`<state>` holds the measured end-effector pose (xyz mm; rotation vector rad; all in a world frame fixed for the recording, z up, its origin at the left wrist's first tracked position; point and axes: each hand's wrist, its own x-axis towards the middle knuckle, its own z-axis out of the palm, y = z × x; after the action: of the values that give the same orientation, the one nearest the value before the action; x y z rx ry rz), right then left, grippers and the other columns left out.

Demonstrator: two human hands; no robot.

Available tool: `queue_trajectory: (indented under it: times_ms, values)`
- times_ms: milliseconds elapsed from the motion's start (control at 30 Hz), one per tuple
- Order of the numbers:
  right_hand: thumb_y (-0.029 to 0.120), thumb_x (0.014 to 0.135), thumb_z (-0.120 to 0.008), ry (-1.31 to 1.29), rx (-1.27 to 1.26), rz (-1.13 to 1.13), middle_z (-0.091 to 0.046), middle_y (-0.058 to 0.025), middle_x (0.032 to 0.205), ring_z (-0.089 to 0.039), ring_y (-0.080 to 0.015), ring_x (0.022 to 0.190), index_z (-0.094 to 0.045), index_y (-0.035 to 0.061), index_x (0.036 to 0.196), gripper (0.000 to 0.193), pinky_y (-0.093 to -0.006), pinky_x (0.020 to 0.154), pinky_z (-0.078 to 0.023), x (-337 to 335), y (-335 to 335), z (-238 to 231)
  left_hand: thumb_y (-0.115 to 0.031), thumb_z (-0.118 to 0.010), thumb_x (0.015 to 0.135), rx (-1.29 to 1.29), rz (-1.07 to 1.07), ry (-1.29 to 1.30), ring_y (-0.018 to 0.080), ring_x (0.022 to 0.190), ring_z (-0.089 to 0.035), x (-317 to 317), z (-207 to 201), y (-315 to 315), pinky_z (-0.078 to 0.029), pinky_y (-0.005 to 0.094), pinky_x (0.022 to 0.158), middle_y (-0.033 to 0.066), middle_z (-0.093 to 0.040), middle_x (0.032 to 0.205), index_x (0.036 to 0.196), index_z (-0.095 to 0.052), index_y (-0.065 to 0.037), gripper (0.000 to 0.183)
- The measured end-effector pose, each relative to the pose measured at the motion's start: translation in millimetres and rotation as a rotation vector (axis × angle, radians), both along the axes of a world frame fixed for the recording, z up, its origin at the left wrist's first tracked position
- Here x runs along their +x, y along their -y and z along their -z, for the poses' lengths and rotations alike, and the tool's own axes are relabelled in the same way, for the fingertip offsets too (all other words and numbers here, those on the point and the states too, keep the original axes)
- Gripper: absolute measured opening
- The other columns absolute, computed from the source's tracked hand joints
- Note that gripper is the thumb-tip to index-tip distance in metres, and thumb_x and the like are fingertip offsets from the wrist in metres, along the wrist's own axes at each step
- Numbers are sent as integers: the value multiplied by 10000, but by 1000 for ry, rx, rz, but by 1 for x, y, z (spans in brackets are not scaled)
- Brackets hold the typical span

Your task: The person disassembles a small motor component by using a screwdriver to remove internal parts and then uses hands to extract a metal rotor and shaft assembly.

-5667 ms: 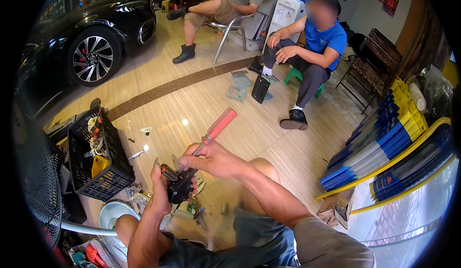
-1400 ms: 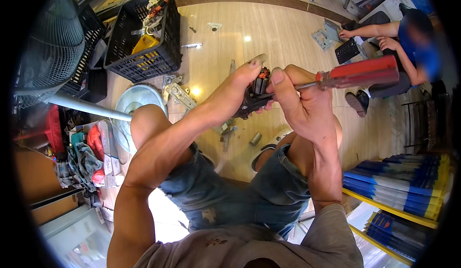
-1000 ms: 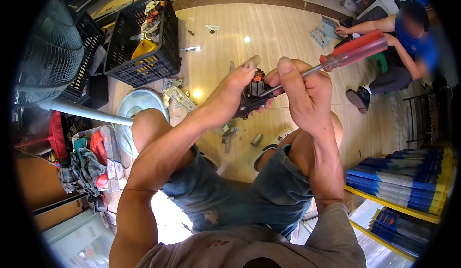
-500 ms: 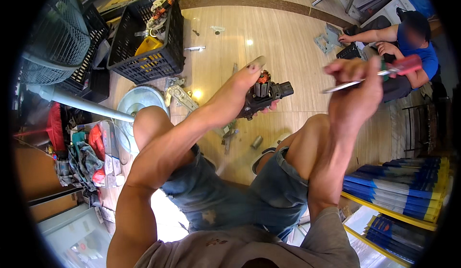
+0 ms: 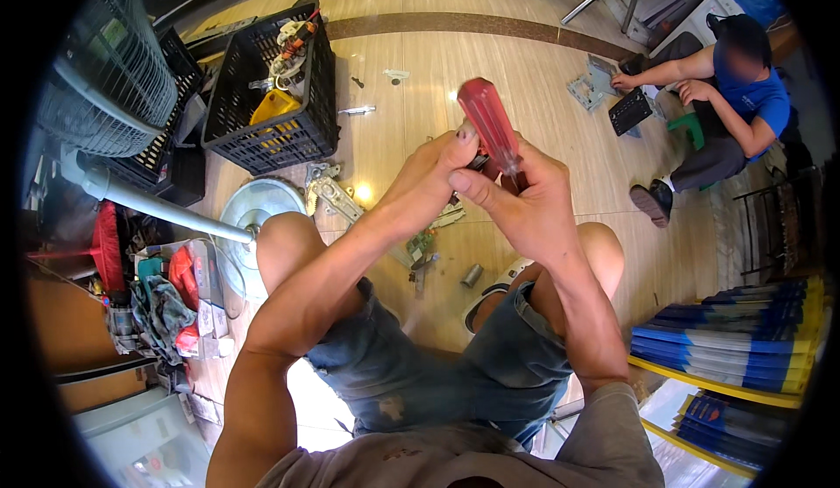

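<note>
Your two hands are closed and meet straight ahead of you: the right hand (image 5: 530, 206) is wrapped around a screwdriver (image 5: 490, 122), thumb reaching across toward its partner, while the left hand (image 5: 437, 169) is clasped on a small dark part (image 5: 480, 163), its fingers out of sight.

Surroundings, by size: a fan (image 5: 109, 94) at between nine and ten o'clock from your hands, a black crate (image 5: 280, 142) at ten, and a metal bracket (image 5: 335, 199) near nine, on the floor (image 5: 542, 64). A metal cylinder (image 5: 472, 275) lies at six.

Tool position: red handle tilted up toward eleven o'clock; tip hidden, so contact with the part cannot be confirmed.

Hazards, in my judgement: the blade could skid and catch your left thumb or palm, caused by pushing while the part is braced only by hand. Twisting off-axis could chew the edge it bears on. A loosened piece could drop among the loose metal below, with nothing placed to catch it.

Location of the part: at ten o'clock from your right hand, just beside it, and at three from your left, mostly covered by both thumbs.
</note>
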<state>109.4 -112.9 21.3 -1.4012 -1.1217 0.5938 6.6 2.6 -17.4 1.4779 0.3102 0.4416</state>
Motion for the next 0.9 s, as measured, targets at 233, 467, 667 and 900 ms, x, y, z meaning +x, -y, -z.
queue_trajectory:
  times_ms: [233,467,667,900]
  values:
    - [99,839,-775,139,-38,78,-682,-54,943,-596,-83,784,-640,21,1185,379,-236,683,-488,9,2,0,-751,-275,938,-237,21,-24,112,906,-583,-5,6,-8,-458,259,769,46,-633,946,1131,-622,-23,829]
    - [38,896,-695,191,33,53,-674,-52,925,-589,-52,791,-615,25,1182,298,-216,642,-477,17,5,-11,-652,-378,969,-641,117,-23,136,587,-624,-15,-1,-14,-455,292,439,53,-637,778,997,-634,-38,667]
    - [-50,833,-694,223,130,76,-654,-37,870,-537,-16,649,-610,28,1170,355,-177,550,-411,19,9,-7,-435,-460,1018,-460,-115,157,153,618,-646,-9,1,-10,-511,288,506,88,-676,780,992,-661,-4,476]
    - [-57,783,-717,308,96,98,-638,-31,743,-504,-18,559,-638,27,1114,350,-189,509,-384,23,13,0,-260,-488,1027,-292,-186,260,139,671,-657,-10,7,-9,-520,262,611,93,-708,841,980,-691,16,346]
